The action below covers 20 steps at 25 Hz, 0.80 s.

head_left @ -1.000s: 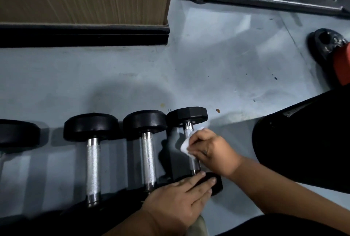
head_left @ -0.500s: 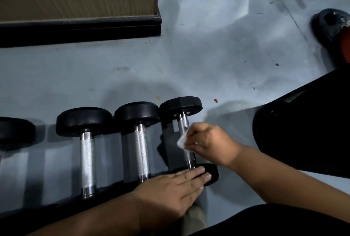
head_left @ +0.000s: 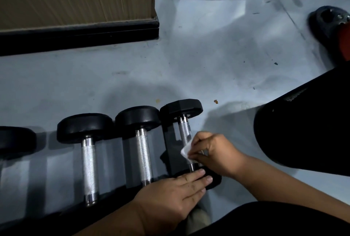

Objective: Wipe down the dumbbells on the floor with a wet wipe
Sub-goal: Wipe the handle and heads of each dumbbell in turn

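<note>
Two hands busy: right hand (head_left: 212, 154) pinches wet wipe (head_left: 185, 150) round dumbbell (head_left: 184, 131) handle; left hand (head_left: 176, 196) fingers flat on near head.

Dumbbell handles (head_left: 143, 156) knurled shiny metal; heads (head_left: 137, 116) matt black; floor (head_left: 208, 55) smooth grey.

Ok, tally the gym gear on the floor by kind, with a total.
Round-head dumbbells with the handle in view: 2
Hex-head dumbbell, wiped by the right hand with the wet wipe, steadied by the left hand: 1
Dumbbell at the left edge, only a head showing: 1
Weight plate, far right: 1
Total: 5
</note>
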Tool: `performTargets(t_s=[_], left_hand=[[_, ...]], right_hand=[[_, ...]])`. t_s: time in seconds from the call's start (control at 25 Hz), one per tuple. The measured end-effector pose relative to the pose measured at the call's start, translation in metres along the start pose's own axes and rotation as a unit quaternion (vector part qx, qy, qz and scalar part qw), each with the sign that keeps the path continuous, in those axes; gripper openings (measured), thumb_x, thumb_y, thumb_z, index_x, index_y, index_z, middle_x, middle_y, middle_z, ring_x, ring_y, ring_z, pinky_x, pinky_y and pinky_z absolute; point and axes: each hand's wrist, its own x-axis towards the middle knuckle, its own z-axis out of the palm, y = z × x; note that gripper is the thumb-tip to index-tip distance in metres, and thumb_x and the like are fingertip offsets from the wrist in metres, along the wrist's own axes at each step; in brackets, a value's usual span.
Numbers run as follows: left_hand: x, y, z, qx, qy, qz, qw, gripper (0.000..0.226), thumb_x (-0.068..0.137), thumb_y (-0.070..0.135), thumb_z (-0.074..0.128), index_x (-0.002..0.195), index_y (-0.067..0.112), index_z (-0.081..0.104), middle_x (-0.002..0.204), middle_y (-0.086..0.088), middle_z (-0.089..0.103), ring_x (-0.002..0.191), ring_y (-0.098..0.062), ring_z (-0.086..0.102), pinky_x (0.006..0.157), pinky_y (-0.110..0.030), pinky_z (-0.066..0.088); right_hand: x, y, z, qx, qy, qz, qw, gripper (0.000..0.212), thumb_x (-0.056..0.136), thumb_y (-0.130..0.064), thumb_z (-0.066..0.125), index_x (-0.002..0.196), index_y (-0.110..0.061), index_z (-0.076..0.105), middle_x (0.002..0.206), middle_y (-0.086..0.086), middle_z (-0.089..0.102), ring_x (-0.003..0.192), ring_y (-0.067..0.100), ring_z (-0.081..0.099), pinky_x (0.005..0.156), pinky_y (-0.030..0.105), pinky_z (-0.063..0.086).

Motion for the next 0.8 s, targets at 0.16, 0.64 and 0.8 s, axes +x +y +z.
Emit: performTargets(t_s=[0.16, 0.64, 0.8], left_hand=[[0.000, -0.003, 0.001, -0.052, 0.025, 0.042, 0.997, 0.034, 0.109, 0.019, 0.038, 0.142, 0.013, 0.045, 0.152, 0.004, 0.047, 0.139, -0.013, 0.048, 0.093, -0.027, 0.056], [0.010, -0.011, -0.008, 0.036, 0.010, 0.066, 0.997, 0.039, 0.109, 0.019, 0.034, 0.117, 0.018, 0.072, 0.128, 0.003, 0.069, 0.114, -0.012, 0.068, 0.054, -0.024, 0.059], [0.011, -0.009, -0.012, 0.064, 0.007, 0.081, 0.995, 0.056, 0.110, 0.017, 0.024, 0.107, 0.018, 0.080, 0.128, 0.002, 0.070, 0.111, -0.015, 0.070, 0.051, -0.022, 0.057]], right_hand=[[0.043, -0.001, -0.002, 0.000, 0.098, 0.059, 0.993, 0.005, 0.078, -0.016, 0.085, 0.082, -0.018, 0.082, 0.086, -0.001, 0.068, 0.077, 0.006, 0.061, 0.072, 0.002, 0.039], [0.035, -0.003, 0.001, -0.030, 0.089, 0.027, 0.995, 0.005, 0.077, -0.017, 0.085, 0.080, -0.018, 0.081, 0.080, -0.004, 0.067, 0.073, 0.004, 0.059, 0.071, -0.003, 0.035], [0.025, -0.003, 0.007, 0.006, 0.109, 0.077, 0.991, 0.009, 0.076, -0.017, 0.087, 0.081, -0.022, 0.082, 0.084, -0.011, 0.066, 0.078, -0.003, 0.060, 0.072, 0.002, 0.038]])
